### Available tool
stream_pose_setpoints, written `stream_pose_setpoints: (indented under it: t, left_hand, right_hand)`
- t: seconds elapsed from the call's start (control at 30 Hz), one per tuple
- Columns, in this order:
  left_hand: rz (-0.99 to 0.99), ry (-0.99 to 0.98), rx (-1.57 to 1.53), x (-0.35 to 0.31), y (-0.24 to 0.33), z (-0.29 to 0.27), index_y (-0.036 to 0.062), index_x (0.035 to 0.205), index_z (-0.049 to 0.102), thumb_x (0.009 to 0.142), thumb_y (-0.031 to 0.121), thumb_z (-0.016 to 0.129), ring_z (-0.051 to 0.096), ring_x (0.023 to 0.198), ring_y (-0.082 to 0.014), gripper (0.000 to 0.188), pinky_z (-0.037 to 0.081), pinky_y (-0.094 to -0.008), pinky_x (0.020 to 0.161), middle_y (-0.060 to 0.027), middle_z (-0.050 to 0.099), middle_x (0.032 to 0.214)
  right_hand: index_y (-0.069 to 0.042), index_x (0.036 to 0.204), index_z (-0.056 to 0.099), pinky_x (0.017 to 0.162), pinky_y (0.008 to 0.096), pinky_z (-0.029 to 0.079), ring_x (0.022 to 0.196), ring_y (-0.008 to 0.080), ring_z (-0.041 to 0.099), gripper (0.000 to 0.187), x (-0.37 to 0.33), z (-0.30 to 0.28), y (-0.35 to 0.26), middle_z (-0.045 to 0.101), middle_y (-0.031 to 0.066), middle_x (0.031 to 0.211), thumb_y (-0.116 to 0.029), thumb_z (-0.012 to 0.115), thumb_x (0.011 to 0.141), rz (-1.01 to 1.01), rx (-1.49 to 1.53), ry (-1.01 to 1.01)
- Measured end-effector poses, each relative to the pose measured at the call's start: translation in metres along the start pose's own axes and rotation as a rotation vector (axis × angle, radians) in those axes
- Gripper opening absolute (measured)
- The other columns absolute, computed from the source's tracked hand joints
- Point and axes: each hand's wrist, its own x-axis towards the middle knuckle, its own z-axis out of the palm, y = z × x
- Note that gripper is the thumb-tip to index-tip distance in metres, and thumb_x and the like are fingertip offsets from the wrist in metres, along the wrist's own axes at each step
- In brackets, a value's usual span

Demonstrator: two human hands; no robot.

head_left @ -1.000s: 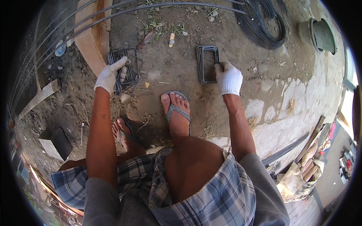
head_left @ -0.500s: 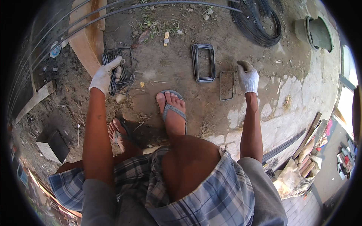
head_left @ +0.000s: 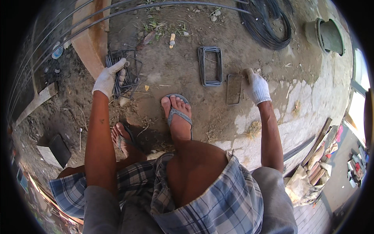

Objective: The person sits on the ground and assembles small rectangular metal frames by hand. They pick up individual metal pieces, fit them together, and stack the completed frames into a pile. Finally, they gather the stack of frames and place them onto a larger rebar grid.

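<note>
My left hand point(head_left: 107, 80) is wrapped round a bunch of wire frames point(head_left: 111, 61), probably so they don't splay. My right hand point(head_left: 257, 85) curls by one loose frame point(head_left: 227, 89) — can't tell if I'm pinching its corner. It's on the dirt point(head_left: 210, 107) beside the squared-up stack point(head_left: 201, 66), maybe for easy reach.

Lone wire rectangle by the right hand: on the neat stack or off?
Off: the wire rectangle is apart from the stack, bare ground showing between them.

gloved hands point(head_left: 257, 87): 2 | frame bundles point(head_left: 201, 66): 2 | lone frame point(head_left: 228, 89): 1 | sandals point(head_left: 181, 113): 2 | wire coil point(head_left: 273, 42): 1
</note>
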Motion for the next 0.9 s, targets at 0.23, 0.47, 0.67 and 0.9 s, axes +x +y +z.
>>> stream_pose_setpoints:
  t: [0.23,0.47,0.67,0.9]
  left_hand:
    - [-0.019,0.001,0.001,-0.001,0.002,0.006,0.0059,0.107,0.081,0.099,0.039,0.081,0.055,0.061,-0.0100,0.034,0.041,-0.0271,0.058,0.0032,0.065,0.075]
    - [-0.022,0.032,-0.006,0.001,-0.002,0.003,0.0053,0.108,0.082,0.099,0.039,0.082,0.056,0.061,-0.0099,0.035,0.042,-0.0267,0.058,0.0033,0.066,0.075]
    - [-0.018,0.021,-0.012,-0.002,0.001,0.003,0.0058,0.107,0.082,0.098,0.038,0.082,0.056,0.061,-0.0094,0.033,0.042,-0.0266,0.058,0.0035,0.065,0.074]
    - [-0.010,0.001,-0.018,0.000,0.003,0.008,0.0054,0.106,0.081,0.098,0.039,0.083,0.056,0.060,-0.0089,0.034,0.041,-0.0259,0.056,0.0037,0.065,0.073]
  right_hand:
    - [-0.017,0.129,0.076,0.099,0.0526,0.056,0.123,0.0406,0.065,0.045,-0.006,0.011,-0.045,0.068,0.0145,0.134,-0.031,0.084,0.087,-0.123,-0.128,0.030]
    - [-0.009,0.113,0.077,0.088,0.0530,0.059,0.100,0.0445,0.074,0.033,0.002,-0.005,-0.017,0.078,0.0227,0.098,-0.027,0.083,0.086,0.015,-0.157,-0.185]
    - [-0.005,0.111,0.080,0.085,0.0397,0.060,0.091,0.0254,0.078,0.023,-0.038,-0.083,-0.003,0.082,0.0145,0.100,-0.016,0.080,0.090,0.146,0.256,-0.058]
    - [-0.008,0.132,0.073,0.089,0.0361,0.061,0.096,0.0221,0.079,0.041,-0.069,0.011,0.007,0.082,0.0134,0.107,-0.017,0.082,0.092,0.290,0.431,0.319]
